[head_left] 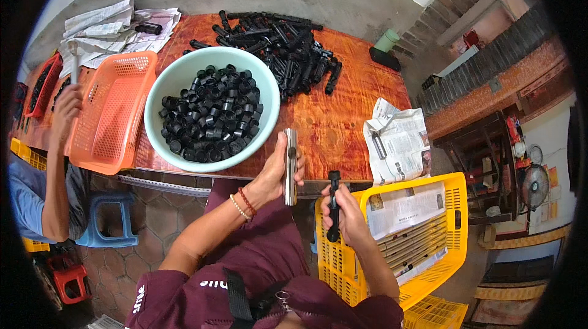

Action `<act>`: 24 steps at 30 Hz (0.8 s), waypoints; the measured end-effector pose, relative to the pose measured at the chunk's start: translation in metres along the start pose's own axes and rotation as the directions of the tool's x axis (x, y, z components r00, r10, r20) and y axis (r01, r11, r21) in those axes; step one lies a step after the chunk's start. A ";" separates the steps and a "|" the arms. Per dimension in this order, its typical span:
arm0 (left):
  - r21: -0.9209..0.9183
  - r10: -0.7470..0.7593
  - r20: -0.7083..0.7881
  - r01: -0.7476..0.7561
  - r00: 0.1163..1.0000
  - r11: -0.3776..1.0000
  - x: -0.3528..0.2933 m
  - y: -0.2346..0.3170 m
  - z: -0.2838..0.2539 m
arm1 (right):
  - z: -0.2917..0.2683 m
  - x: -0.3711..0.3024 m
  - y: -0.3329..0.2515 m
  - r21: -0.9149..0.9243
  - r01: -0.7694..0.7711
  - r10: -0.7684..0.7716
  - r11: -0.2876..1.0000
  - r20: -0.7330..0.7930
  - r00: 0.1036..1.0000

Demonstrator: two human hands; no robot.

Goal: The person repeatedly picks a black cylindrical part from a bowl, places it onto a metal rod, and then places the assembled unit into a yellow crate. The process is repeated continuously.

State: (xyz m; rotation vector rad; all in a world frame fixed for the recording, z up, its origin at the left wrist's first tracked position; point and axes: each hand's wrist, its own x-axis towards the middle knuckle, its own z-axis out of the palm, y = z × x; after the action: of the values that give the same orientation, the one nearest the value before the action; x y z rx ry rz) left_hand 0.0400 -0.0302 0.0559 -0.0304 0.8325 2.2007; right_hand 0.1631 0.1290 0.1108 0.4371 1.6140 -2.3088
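My left hand (267, 177) is closed round a shiny silver metal tube (290, 167) with a dark slot along it, held upright near the table's front edge. In my right hand (354, 216) is a slim black tube-shaped part (334, 206) with a knobbed top, also upright, apart from the metal tube. Just beyond my left hand stands a pale green basin (274, 115) heaped with short black caps (211, 115). Close by my right hand is a yellow crate (456, 231), lined with newspaper and holding rows of long thin pieces.
A pile of black tubular parts (294, 53) lies at the back of the red-brown table (331, 139). Newspaper (398, 139) overhangs its front right edge. Left are an orange basket (110, 115) and a co-worker's hand (67, 105) gripping a hammer-like tool (74, 63). A blue stool (110, 219) stands below.
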 end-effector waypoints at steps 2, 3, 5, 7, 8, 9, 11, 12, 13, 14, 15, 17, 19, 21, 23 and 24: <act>-0.057 0.031 -0.051 -0.033 0.998 0.998 0.004 0.003 0.005 | -0.004 -0.005 0.011 -0.150 0.038 -0.029 0.988 0.065 0.997; -0.083 0.056 -0.039 -0.059 0.998 0.995 0.007 0.004 0.006 | -0.001 -0.006 0.014 -0.161 0.037 -0.026 0.986 0.072 0.997; -0.122 0.096 -0.052 -0.102 0.994 0.987 0.011 0.007 0.010 | 0.008 -0.012 0.012 -0.257 -0.004 0.029 0.966 0.093 0.995; -0.147 0.123 -0.094 -0.136 0.988 0.980 0.013 0.010 0.015 | 0.013 -0.013 0.015 -0.331 -0.006 0.049 0.944 0.121 0.991; -0.175 0.142 -0.097 -0.158 0.985 0.972 0.015 0.010 0.015 | 0.013 -0.012 0.016 -0.355 0.006 0.037 0.935 0.115 0.993; -0.201 0.162 -0.102 -0.180 0.981 0.963 0.017 0.009 0.013 | 0.013 -0.011 0.016 -0.377 0.018 0.025 0.926 0.110 0.994; -0.250 0.200 -0.125 -0.226 0.972 0.942 0.018 0.008 0.010 | 0.017 -0.010 0.012 -0.403 0.024 0.007 0.915 0.077 0.997; -0.272 0.218 -0.147 -0.251 0.965 0.929 0.017 0.009 0.010 | 0.017 -0.010 0.013 -0.411 0.027 0.005 0.911 0.077 0.997; -0.294 0.235 -0.169 -0.277 0.957 0.915 0.017 0.011 0.011 | 0.017 -0.010 0.013 -0.420 0.030 0.003 0.907 0.078 0.997; -0.315 0.252 -0.193 -0.303 0.948 0.900 0.016 0.012 0.012 | 0.018 -0.010 0.014 -0.429 0.034 0.001 0.903 0.079 0.997; -0.316 0.248 -0.222 -0.310 0.943 0.897 0.012 0.015 0.019 | 0.020 -0.010 0.013 -0.449 0.014 0.015 0.894 0.062 0.998; -0.324 0.252 -0.186 -0.301 0.950 0.897 0.015 0.010 0.016 | 0.021 -0.006 0.017 -0.430 0.020 0.006 0.903 0.058 0.998; -0.354 0.204 -0.185 -0.259 0.961 0.898 0.011 0.009 0.023 | 0.022 -0.003 0.018 -0.423 0.024 -0.001 0.906 0.055 0.999; -0.386 0.196 -0.190 -0.256 0.962 0.886 0.012 0.007 0.022 | 0.023 -0.001 0.017 -0.428 0.026 -0.005 0.904 0.051 0.999; -0.375 0.196 -0.189 -0.255 0.962 0.891 0.013 0.006 0.022 | 0.025 0.002 0.016 -0.452 0.011 0.003 0.892 0.031 1.000; -0.344 0.217 -0.183 -0.269 0.959 0.900 0.011 0.003 0.024 | 0.025 0.003 0.017 -0.462 0.002 0.009 0.887 0.022 1.000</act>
State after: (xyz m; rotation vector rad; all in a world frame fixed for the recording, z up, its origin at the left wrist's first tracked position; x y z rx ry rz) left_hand 0.0352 -0.0109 0.0731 -0.2814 0.5079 2.5917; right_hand 0.1646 0.0997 0.1034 0.2942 2.0648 -1.8224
